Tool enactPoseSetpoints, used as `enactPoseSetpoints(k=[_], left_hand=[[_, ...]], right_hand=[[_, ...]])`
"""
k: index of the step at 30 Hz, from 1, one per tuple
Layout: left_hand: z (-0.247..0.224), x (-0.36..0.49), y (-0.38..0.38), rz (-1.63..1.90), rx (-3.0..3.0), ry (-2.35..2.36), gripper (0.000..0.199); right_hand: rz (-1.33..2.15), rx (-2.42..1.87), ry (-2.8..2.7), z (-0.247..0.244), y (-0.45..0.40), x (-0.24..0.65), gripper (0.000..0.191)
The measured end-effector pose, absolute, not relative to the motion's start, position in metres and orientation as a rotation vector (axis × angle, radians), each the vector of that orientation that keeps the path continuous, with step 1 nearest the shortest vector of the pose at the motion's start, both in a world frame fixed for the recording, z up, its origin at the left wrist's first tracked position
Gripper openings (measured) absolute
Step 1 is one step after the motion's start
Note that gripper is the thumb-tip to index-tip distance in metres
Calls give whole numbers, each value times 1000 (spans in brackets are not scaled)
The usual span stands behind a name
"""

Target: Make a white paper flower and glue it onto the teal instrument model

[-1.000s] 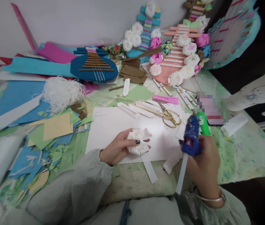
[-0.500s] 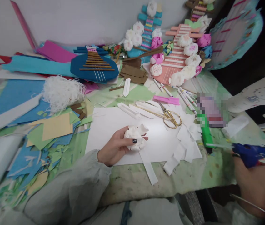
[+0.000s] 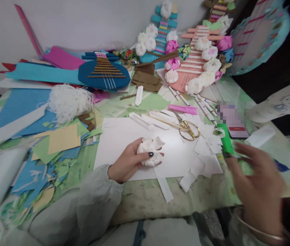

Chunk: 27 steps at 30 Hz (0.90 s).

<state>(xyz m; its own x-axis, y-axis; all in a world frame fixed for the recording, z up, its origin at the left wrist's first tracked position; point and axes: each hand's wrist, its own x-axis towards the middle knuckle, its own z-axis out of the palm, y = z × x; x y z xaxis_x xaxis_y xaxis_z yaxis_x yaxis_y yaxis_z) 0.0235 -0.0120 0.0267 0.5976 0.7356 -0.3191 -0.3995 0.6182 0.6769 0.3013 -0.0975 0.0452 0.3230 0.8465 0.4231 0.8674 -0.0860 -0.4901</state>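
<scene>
My left hand (image 3: 128, 160) is closed around a white paper flower (image 3: 148, 147), with the thumb pressed on its front. Its layered petals stand over a white sheet (image 3: 119, 130), and a white paper strip (image 3: 165, 186) lies below it. At the right, my right hand (image 3: 260, 181) is blurred, its fingers apart and nothing visible in them. Its fingertips are close to a bright green bar-shaped object (image 3: 227, 139); I cannot tell whether they touch. Partly hidden behind this hand, the blue glue gun (image 3: 281, 165) lies on the table.
Gold-handled scissors (image 3: 189, 130) and paper scraps (image 3: 203, 167) lie on the sheet. Markers (image 3: 205, 109) and a phone (image 3: 233, 119) are beyond. Tangled white string (image 3: 69, 102) and coloured paper (image 3: 64, 138) are at left. Flower-decorated paper instruments (image 3: 191, 65) stand against the wall.
My right hand has let go of the blue glue gun and moved left and up toward the green object. My left hand still holds the flower in nearly the same place.
</scene>
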Motion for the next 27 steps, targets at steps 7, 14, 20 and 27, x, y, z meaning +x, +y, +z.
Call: enactPoseSetpoints(k=[7,14,20,27], left_hand=[[27,23,-13,693,697,727,36],[25,23,-12,714,842,743,32],[24,25,-12,726,943,847,30],[23,25,-12,725,1014,884,28]], right_hand=[[226,-1476,-1830,41,-52,199,22],[25,-1485,-1854,29,-49,188,13],[-119,-1396,-1881,29,-51,186,16],[-190,-1233,-1979,29,-57,186,27]])
